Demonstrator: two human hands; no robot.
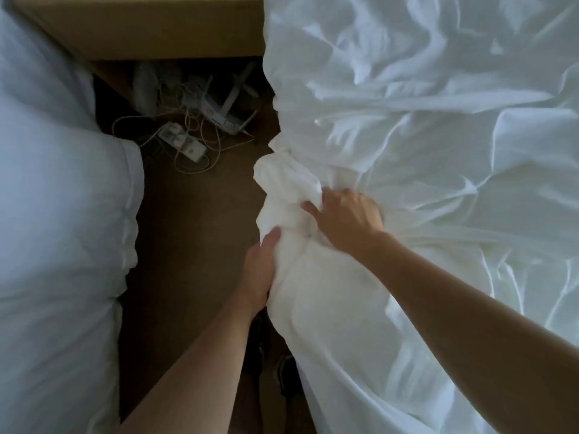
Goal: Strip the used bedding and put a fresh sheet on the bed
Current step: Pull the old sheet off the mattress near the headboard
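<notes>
Your left hand (261, 270) and right hand (347, 216): both grips clenched on bunched edge of white sheet (291, 189) at side of bed (501, 214), beside carpet (188, 230). Sheet lies rumpled across bed, nothing tucked. Stripping or fitting: cannot tell. Likely much left.

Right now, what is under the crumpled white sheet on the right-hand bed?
Only the crumpled white sheet shows; whatever lies beneath is covered. The left hand has its fingers hidden under the bunched edge, which the right hand grips from above.
</notes>
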